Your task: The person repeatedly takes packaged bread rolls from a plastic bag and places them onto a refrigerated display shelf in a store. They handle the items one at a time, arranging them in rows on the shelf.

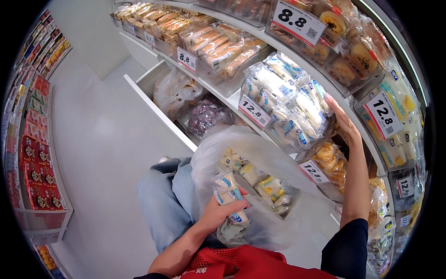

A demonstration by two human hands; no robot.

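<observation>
My left hand (218, 211) is closed around a few small white-and-blue wrapped bread packets (227, 185), at the mouth of a large clear plastic bag. A crumpled grey cloth (232, 234) hangs just below this hand. Inside the bag (209, 151) lie several more wrapped packets (271, 187), some with yellow labels. On the shelf, my right hand (343, 116) reaches to the right side of a clear bin (260, 132) heaped with similar white-and-blue packets (290, 100). Its fingers are stretched out against the packets there; the fingertips are partly hidden.
Below the shelf, an open drawer (155, 109) holds bagged goods, including purple packets (210, 116). Bins of long wrapped pastries (227, 46) and golden buns (331, 158) flank the white packets. An upper shelf carries round buns (332, 21). Across the aisle stand red boxes (41, 174).
</observation>
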